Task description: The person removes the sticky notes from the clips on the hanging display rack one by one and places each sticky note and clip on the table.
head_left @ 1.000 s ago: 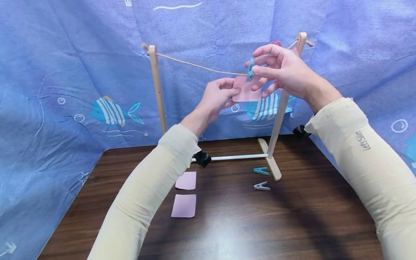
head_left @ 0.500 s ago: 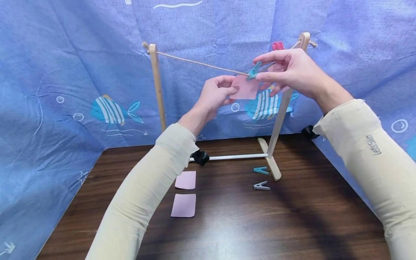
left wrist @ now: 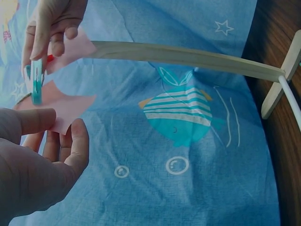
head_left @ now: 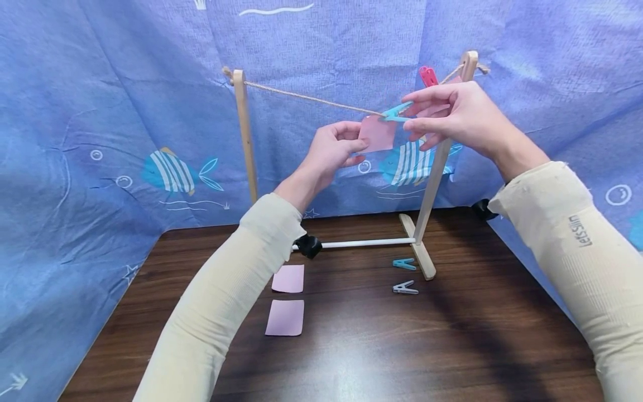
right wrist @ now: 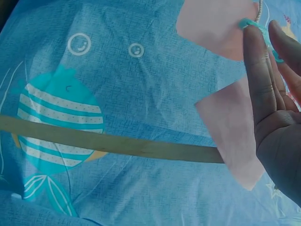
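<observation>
My left hand [head_left: 334,146] pinches a pink paper square [head_left: 378,134] by its left side, thumb in front, up at the rope [head_left: 311,99]. A teal clothespin [head_left: 397,113] sits at the paper's top edge on the rope, tilted with its handles to the right. Thumb and fingers of my right hand [head_left: 464,120] pinch those handles. In the right wrist view a second pink paper [right wrist: 233,132] hangs beside the right hand, partly hidden by it. A red clothespin [head_left: 428,76] is on the rope behind the right hand.
The rope runs between two wooden posts [head_left: 244,134] joined low down by a white bar [head_left: 369,243]. On the dark table [head_left: 351,357] lie a teal clothespin [head_left: 404,264], a grey clothespin [head_left: 404,287] and two pink papers [head_left: 284,318]. A blue fish-print cloth [head_left: 191,128] hangs behind.
My right hand has shifted right and slightly down, and the teal clothespin has tipped from upright to nearly level. The left hand stays on the paper, almost unmoved. More of the red clothespin shows.
</observation>
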`<act>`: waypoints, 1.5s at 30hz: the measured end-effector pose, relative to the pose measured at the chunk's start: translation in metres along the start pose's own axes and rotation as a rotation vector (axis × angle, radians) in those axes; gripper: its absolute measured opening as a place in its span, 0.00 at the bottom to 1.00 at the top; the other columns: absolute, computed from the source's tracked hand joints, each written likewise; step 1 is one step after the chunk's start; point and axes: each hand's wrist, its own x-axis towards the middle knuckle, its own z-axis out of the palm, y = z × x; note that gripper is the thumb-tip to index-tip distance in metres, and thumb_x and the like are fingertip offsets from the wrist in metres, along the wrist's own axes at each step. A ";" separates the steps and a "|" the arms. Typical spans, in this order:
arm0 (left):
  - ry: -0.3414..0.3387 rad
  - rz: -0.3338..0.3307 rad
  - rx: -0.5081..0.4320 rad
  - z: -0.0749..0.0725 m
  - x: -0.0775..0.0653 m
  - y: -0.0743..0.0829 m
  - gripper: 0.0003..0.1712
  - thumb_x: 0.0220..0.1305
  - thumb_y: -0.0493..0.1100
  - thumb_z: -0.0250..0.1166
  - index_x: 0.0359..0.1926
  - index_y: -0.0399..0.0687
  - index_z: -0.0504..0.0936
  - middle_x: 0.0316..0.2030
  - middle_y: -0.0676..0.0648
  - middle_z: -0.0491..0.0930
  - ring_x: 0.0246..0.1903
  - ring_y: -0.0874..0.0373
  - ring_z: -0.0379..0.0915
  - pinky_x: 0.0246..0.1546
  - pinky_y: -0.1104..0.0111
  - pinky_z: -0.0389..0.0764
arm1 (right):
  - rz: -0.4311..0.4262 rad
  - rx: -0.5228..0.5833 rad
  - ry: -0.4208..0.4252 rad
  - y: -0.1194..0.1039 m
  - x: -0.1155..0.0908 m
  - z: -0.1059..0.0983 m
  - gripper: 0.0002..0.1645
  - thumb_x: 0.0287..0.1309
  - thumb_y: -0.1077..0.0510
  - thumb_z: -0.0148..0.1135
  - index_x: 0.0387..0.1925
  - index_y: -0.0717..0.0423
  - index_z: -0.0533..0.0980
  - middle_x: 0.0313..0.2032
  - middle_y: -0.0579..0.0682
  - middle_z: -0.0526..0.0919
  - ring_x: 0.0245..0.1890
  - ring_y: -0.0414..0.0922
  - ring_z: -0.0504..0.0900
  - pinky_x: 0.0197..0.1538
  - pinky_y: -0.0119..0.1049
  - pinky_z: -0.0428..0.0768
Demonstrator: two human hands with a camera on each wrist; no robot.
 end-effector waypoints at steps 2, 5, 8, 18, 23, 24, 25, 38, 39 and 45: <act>0.002 -0.002 0.001 -0.001 0.000 0.000 0.15 0.66 0.26 0.65 0.53 0.34 0.82 0.39 0.44 0.81 0.38 0.55 0.81 0.52 0.54 0.84 | 0.012 0.007 0.002 0.002 0.000 0.000 0.27 0.58 0.66 0.73 0.59 0.62 0.79 0.39 0.53 0.88 0.33 0.47 0.90 0.31 0.42 0.86; 0.004 -0.003 0.006 -0.001 -0.002 0.002 0.15 0.66 0.26 0.65 0.53 0.35 0.82 0.40 0.44 0.82 0.38 0.55 0.81 0.52 0.54 0.84 | 0.026 0.008 0.001 0.005 0.001 -0.001 0.27 0.58 0.66 0.73 0.59 0.61 0.79 0.39 0.53 0.88 0.33 0.47 0.90 0.31 0.43 0.86; 0.003 -0.005 0.014 -0.002 -0.003 0.002 0.15 0.66 0.27 0.66 0.53 0.35 0.82 0.40 0.44 0.82 0.39 0.54 0.81 0.52 0.54 0.84 | 0.029 -0.007 -0.001 0.007 0.002 -0.001 0.26 0.59 0.65 0.73 0.60 0.60 0.79 0.38 0.52 0.89 0.32 0.47 0.90 0.31 0.43 0.86; -0.005 -0.007 0.033 -0.004 -0.004 0.001 0.16 0.66 0.28 0.66 0.54 0.36 0.82 0.41 0.44 0.82 0.40 0.55 0.81 0.50 0.56 0.85 | 0.065 -0.006 -0.009 0.011 0.002 -0.002 0.27 0.61 0.61 0.71 0.62 0.58 0.77 0.39 0.52 0.90 0.32 0.49 0.90 0.32 0.44 0.87; -0.007 0.002 0.042 -0.004 -0.004 0.000 0.16 0.66 0.28 0.66 0.54 0.35 0.82 0.40 0.45 0.82 0.39 0.56 0.81 0.49 0.57 0.86 | 0.086 0.025 -0.021 0.015 0.002 -0.003 0.28 0.63 0.59 0.71 0.63 0.56 0.77 0.39 0.53 0.90 0.33 0.49 0.90 0.33 0.44 0.87; -0.008 0.001 0.042 -0.004 -0.004 0.000 0.16 0.66 0.28 0.66 0.54 0.36 0.82 0.40 0.45 0.82 0.39 0.56 0.81 0.47 0.58 0.86 | 0.086 0.032 -0.022 0.016 0.002 -0.003 0.28 0.63 0.59 0.70 0.64 0.56 0.77 0.39 0.53 0.90 0.33 0.49 0.90 0.34 0.44 0.87; -0.009 -0.001 0.043 -0.004 -0.005 0.001 0.15 0.66 0.28 0.66 0.54 0.36 0.82 0.40 0.45 0.82 0.39 0.56 0.81 0.46 0.60 0.87 | 0.084 0.037 -0.022 0.017 0.002 -0.003 0.28 0.63 0.59 0.70 0.64 0.56 0.76 0.39 0.53 0.90 0.33 0.49 0.90 0.34 0.44 0.87; -0.012 0.000 0.035 -0.004 -0.004 0.001 0.15 0.66 0.28 0.66 0.53 0.35 0.82 0.40 0.44 0.82 0.39 0.55 0.81 0.42 0.63 0.87 | 0.063 0.265 -0.016 0.026 0.002 0.000 0.26 0.62 0.67 0.68 0.62 0.59 0.77 0.42 0.56 0.89 0.33 0.51 0.90 0.33 0.43 0.87; -0.012 -0.002 0.035 -0.004 -0.004 0.001 0.15 0.66 0.28 0.66 0.53 0.35 0.82 0.40 0.44 0.82 0.39 0.55 0.81 0.42 0.63 0.87 | 0.060 0.288 -0.017 0.027 0.002 0.000 0.26 0.63 0.67 0.68 0.62 0.59 0.77 0.42 0.56 0.89 0.33 0.51 0.90 0.33 0.43 0.87; -0.006 -0.010 0.042 -0.003 -0.004 0.002 0.14 0.66 0.28 0.67 0.52 0.37 0.82 0.40 0.44 0.81 0.39 0.55 0.81 0.44 0.61 0.87 | 0.030 0.383 -0.029 0.029 0.001 0.001 0.24 0.65 0.68 0.65 0.62 0.61 0.76 0.42 0.59 0.89 0.31 0.51 0.90 0.31 0.43 0.87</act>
